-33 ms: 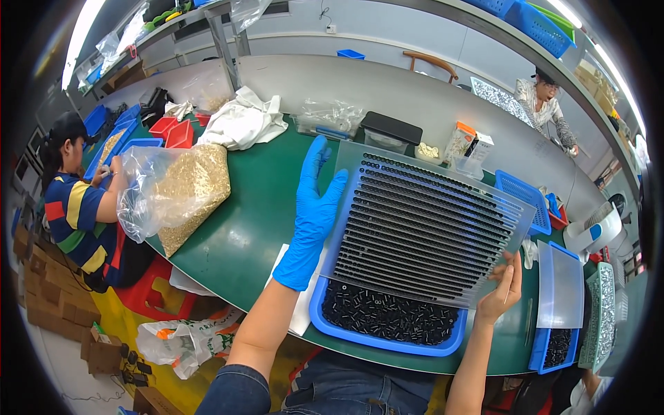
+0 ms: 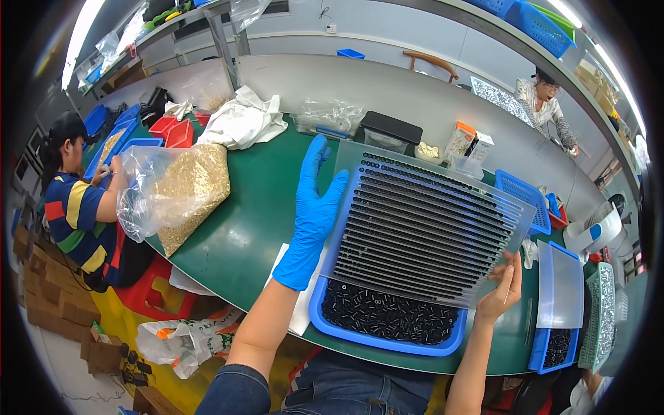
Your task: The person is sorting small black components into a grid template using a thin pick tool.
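Observation:
A clear slotted plate (image 2: 415, 232), its rows filled with small black cylindrical pieces, tilts over a blue tray (image 2: 319, 325). Many loose black pieces (image 2: 387, 315) lie in the tray. My left hand (image 2: 315, 214), in a blue glove, stands at the plate's left edge with fingers stretched and thumb apart; the thumb is at that edge, and whether it presses there is unclear. Bare, my right hand (image 2: 501, 290) grips the plate's lower right edge, fingers partly hidden behind it.
A plastic bag of gold-coloured small parts (image 2: 197, 187) lies on the green table (image 2: 259, 200) at left. A white cloth (image 2: 249, 117), a black-lidded box (image 2: 393, 128) and a blue basket (image 2: 523, 197) stand farther back. At right, another blue tray (image 2: 555, 304); a co-worker (image 2: 79, 200) sits at left.

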Tool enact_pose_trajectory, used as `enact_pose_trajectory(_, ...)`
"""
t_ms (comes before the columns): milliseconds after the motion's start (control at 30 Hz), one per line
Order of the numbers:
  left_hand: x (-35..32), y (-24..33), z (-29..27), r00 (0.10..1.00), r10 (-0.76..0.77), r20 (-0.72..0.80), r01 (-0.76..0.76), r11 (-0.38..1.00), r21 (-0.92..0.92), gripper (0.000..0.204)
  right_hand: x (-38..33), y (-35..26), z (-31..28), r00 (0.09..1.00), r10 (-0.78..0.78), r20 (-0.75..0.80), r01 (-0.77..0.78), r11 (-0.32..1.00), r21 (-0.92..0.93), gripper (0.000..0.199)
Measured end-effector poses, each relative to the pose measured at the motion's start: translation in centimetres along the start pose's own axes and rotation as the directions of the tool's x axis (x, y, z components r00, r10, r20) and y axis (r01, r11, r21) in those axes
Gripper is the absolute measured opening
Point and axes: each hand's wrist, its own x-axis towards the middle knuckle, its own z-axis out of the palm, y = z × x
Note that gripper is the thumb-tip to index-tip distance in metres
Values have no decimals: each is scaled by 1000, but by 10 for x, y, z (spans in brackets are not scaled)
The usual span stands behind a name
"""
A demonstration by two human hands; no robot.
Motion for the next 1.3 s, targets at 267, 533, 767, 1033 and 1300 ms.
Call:
enact_pose_trajectory(267, -3, 9, 8, 976, 210, 56, -217, 932, 290, 65, 1, -1, -4, 1000, 5, -2, -5, 1000, -2, 38)
enact_pose_trajectory(533, 4, -5, -13, 937, -285, 204, 317, 937, -148, 52, 1, -7, 0, 1000, -5, -8, 6, 1000, 25, 37)
enact_pose_trajectory(767, -10, 6, -4, 875, -128, 466, 376, 786, -490, 103, -3, -10, 2, 1000, -24, -1, 24, 999, 38, 38)
enact_pose_trajectory(1033, -21, 4, 13, 839, -236, 491, 496, 703, -510, 96, 2, -7, -4, 999, 23, -22, -22, 999, 38, 36)
enact_pose_trajectory(1300, -31, -31, 0, 841, -400, 365, 540, 568, -621, 73, 4, -7, -6, 996, 94, -3, -93, 984, 151, 34)
